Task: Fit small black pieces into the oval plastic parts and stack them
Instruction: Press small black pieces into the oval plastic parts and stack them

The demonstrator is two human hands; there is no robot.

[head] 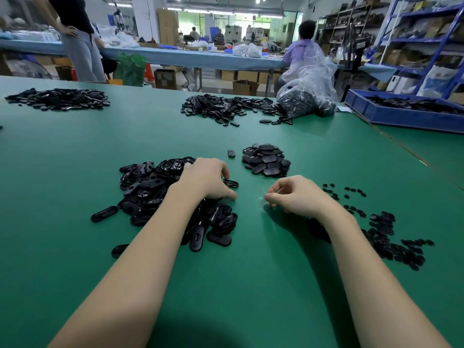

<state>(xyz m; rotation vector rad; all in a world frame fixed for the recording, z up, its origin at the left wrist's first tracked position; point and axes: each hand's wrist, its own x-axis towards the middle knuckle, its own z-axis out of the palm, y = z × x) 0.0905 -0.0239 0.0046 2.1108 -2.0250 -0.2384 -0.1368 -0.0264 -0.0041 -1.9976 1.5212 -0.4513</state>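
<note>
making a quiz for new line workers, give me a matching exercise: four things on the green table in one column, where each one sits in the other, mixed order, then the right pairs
Things
1. blue bin
2. clear plastic bag
3. small black pieces
4. pile of oval plastic parts

Places
A. under the left hand
B. far right edge of the table
C. near right, beside the right forearm
D. far side, right of the middle far heap

Pairs: 1-B, 2-D, 3-C, 4-A
</note>
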